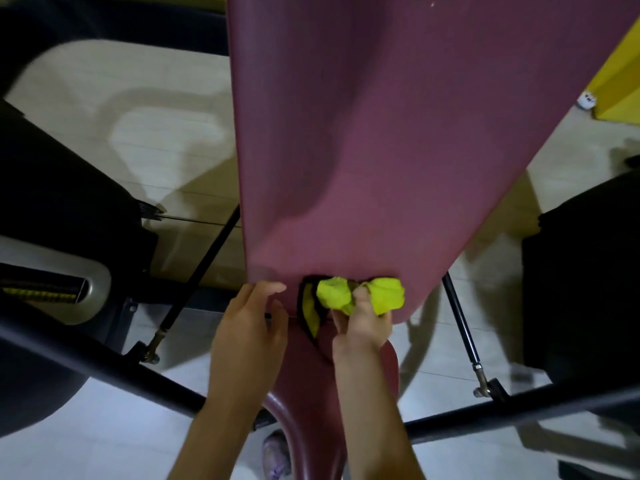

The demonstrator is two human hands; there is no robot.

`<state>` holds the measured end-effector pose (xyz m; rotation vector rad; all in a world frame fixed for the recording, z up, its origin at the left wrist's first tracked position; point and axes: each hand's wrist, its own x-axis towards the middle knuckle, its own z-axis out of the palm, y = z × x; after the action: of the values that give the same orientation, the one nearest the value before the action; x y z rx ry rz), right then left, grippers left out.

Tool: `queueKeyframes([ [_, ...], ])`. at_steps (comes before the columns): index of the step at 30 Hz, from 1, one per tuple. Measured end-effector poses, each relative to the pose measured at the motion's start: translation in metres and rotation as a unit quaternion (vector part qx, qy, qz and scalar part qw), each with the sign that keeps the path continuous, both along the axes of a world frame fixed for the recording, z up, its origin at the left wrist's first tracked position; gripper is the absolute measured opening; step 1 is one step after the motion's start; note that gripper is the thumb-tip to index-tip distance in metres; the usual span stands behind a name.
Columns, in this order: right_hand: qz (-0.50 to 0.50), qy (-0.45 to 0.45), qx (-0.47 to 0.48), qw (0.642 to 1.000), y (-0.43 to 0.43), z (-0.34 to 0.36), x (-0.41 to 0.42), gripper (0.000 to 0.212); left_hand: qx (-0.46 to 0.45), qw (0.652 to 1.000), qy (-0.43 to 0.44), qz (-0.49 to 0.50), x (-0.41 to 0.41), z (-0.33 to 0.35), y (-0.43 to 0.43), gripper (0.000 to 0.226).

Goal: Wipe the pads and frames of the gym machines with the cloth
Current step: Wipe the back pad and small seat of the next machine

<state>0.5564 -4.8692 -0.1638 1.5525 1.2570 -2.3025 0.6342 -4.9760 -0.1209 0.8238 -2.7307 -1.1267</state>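
A long maroon back pad [381, 133] of a gym machine slopes away from me and narrows toward its lower end. Below it sits the maroon seat pad [308, 386]. My right hand [362, 327] grips a bunched yellow-green cloth [360, 294] with a black edge, pressed at the gap where back pad and seat meet. Beside it, my left hand [251, 323] lies with straight fingers against the lower left corner of the back pad.
Dark frame bars [114, 370] cross low on both sides, with thin black struts [201, 271] angling up to the pad. Black machine parts stand at left [62, 209] and right [585, 289]. The floor is pale tile [104, 441]; a yellow wall [620, 84] shows top right.
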Motion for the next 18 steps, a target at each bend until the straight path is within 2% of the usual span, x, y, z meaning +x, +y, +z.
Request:
queueKeyframes([
  [4, 0.025, 0.086, -0.007, 0.996, 0.019, 0.064, -0.035, 0.029, -0.028, 0.999, -0.001, -0.019, -0.007, 0.010, 0.005, 0.025],
  [7, 0.056, 0.102, 0.009, 0.993, 0.028, 0.071, -0.038, 0.031, -0.040, 0.999, 0.007, -0.032, -0.011, 0.004, 0.009, 0.027],
  [10, 0.031, 0.067, 0.071, 0.995, 0.025, 0.023, -0.029, 0.023, -0.049, 0.999, 0.009, -0.020, -0.015, -0.003, 0.016, 0.027],
  [12, 0.009, 0.031, 0.119, 0.992, 0.023, -0.025, -0.018, 0.037, -0.051, 0.998, 0.008, -0.021, -0.017, -0.006, 0.022, 0.027],
  [15, 0.004, -0.044, 0.110, 0.993, 0.036, -0.123, 0.013, 0.054, -0.037, 0.999, 0.008, -0.032, -0.018, -0.011, 0.028, 0.023],
  [17, 0.015, -0.104, 0.087, 0.991, 0.047, -0.148, 0.027, 0.062, -0.035, 0.999, 0.009, -0.039, -0.018, -0.015, 0.031, 0.025],
  [18, 0.016, -0.117, 0.077, 0.990, 0.053, -0.158, 0.030, 0.060, -0.038, 0.998, 0.009, -0.042, -0.017, -0.016, 0.032, 0.027],
])
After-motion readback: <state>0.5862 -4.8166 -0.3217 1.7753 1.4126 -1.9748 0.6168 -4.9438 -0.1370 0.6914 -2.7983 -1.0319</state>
